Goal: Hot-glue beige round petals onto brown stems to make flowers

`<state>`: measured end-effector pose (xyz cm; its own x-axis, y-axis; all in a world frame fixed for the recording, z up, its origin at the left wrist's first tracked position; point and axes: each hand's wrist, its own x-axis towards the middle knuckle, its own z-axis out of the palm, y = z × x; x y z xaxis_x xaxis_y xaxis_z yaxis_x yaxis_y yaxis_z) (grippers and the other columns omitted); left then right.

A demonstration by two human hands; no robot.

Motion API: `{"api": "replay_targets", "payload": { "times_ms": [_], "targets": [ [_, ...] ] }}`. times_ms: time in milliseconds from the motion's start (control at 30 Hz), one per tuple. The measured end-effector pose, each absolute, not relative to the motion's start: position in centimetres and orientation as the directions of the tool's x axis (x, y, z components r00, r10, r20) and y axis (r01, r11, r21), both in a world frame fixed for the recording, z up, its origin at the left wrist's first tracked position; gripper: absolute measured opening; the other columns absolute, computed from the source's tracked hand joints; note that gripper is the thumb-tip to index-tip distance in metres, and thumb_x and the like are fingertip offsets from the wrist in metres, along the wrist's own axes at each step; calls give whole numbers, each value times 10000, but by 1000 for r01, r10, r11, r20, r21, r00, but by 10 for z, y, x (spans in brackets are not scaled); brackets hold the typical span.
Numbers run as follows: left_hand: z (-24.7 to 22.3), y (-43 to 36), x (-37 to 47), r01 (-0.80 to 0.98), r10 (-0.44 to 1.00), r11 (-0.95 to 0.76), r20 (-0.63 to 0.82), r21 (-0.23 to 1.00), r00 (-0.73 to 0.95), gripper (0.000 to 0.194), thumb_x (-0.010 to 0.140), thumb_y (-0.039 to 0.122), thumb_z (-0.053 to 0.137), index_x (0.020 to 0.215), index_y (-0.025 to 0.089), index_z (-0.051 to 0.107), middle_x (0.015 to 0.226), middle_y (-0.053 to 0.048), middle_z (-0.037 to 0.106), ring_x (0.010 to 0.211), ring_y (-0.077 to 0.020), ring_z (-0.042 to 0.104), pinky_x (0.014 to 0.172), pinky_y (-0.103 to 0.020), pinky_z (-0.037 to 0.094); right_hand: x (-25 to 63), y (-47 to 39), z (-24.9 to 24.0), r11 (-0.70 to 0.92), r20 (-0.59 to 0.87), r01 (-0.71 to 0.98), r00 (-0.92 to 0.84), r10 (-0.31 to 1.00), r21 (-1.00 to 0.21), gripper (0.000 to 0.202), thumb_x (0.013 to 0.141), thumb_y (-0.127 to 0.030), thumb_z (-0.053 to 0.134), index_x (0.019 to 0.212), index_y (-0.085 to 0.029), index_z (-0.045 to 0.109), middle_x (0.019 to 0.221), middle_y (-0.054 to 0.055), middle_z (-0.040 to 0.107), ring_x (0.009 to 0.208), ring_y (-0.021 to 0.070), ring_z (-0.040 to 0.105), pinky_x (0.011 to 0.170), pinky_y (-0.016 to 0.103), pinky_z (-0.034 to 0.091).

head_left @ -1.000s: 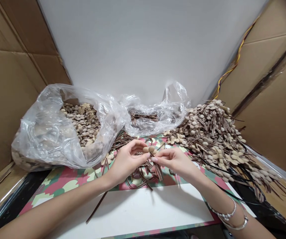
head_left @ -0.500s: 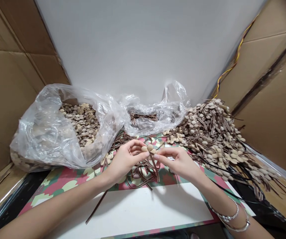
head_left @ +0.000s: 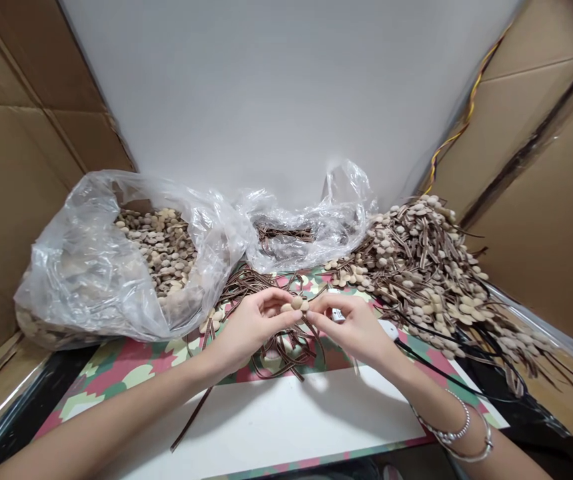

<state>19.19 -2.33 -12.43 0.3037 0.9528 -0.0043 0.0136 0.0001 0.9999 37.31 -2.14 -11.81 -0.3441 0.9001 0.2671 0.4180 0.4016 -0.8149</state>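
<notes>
Between my two hands is a small beige piece with rounded, padded lobes [head_left: 297,303], held above the patterned mat. My left hand [head_left: 254,327] pinches its left side between thumb and fingers. The fingertips of my right hand [head_left: 351,325] are closed at its right side, by a brown ribbon strip with light stitched lines; how the strip joins the piece is hidden by the fingers. Under the hands lies a tangle of similar brown ribbons [head_left: 284,353]. More strips [head_left: 246,281] lie behind my left hand, with a few beige pieces [head_left: 212,321] beside it.
A clear plastic bag [head_left: 81,267] full of beige lobed pieces [head_left: 166,250] stands at left. Behind the hands, another plastic bag [head_left: 311,250] holds brown strips. A heap of beribboned beige pieces [head_left: 421,267] rises at right, near black cables [head_left: 436,370]. Cardboard walls [head_left: 541,200] flank the table.
My right fingers have come in closer to the beige piece, which sits slightly lower. The ribbon that hung plainly below it shows less now. The view has shifted slightly.
</notes>
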Motion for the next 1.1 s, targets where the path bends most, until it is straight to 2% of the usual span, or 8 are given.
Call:
{"api": "replay_targets", "payload": {
  "times_ms": [300, 367, 433, 567, 633, 733, 933, 1100],
  "targets": [
    [-122, -21, 192, 33, 924, 29, -39, 999, 379, 238, 726, 334, 650, 892, 163, 654, 867, -43, 648, 784, -163, 595, 661, -249, 488, 377, -18, -119, 448, 328, 292, -380, 865, -845, 212, 767, -185, 556, 556, -175, 541, 733, 26, 643, 729, 155, 586, 684, 261, 419],
    [-122, -20, 191, 28, 922, 49, -56, 998, 383, 247, 719, 335, 658, 892, 159, 660, 861, -48, 653, 773, -163, 600, 676, -260, 494, 377, -17, -120, 435, 321, 274, -375, 870, -858, 222, 765, -210, 568, 547, -174, 542, 731, 29, 645, 740, 160, 587, 698, 266, 421],
    [-122, -20, 191, 14, 926, 69, -69, 998, 371, 253, 710, 332, 670, 894, 159, 662, 867, -47, 657, 767, -154, 606, 718, -269, 495, 379, -15, -120, 398, 282, 284, -374, 884, -872, 221, 773, -253, 573, 569, -169, 568, 718, 28, 643, 722, 156, 578, 675, 262, 419],
    [-122, -19, 190, 0, 946, 74, -71, 997, 317, 260, 699, 336, 685, 896, 169, 658, 896, -42, 659, 778, -150, 611, 754, -274, 494, 386, -13, -121, 264, 96, 360, -422, 901, -895, 257, 761, -396, 601, 675, -156, 631, 643, 17, 611, 598, 127, 519, 544, 236, 378],
    [-122, -19, 190, 7, 950, 70, -69, 998, 306, 263, 700, 340, 685, 897, 168, 656, 907, -46, 661, 784, -152, 611, 758, -275, 495, 389, -12, -121, 236, 46, 374, -452, 891, -897, 281, 740, -425, 620, 681, -151, 641, 643, 19, 605, 596, 125, 507, 546, 235, 374],
    [-121, -19, 189, 17, 946, 70, -72, 997, 315, 266, 700, 349, 684, 892, 166, 660, 935, -55, 664, 793, -157, 612, 759, -279, 501, 390, -12, -121, 203, 17, 355, -464, 886, -913, 256, 754, -394, 613, 684, -152, 656, 663, 24, 616, 627, 131, 522, 580, 242, 387],
    [-122, -19, 190, -3, 939, 86, -80, 996, 334, 256, 676, 336, 708, 869, 170, 678, 878, -47, 676, 773, -162, 625, 755, -291, 514, 389, -12, -120, 44, -53, 186, -485, 873, -982, 196, 722, -335, 654, 670, -148, 627, 678, 28, 633, 662, 139, 555, 627, 250, 412],
    [-124, -19, 190, -15, 935, 86, -76, 996, 346, 233, 688, 310, 705, 878, 177, 685, 858, -31, 684, 768, -148, 629, 751, -263, 512, 394, -9, -121, 52, -61, 230, -459, 886, -972, 203, 715, -351, 665, 782, -161, 638, 736, 13, 619, 684, 128, 543, 601, 226, 389]
  ]
}}
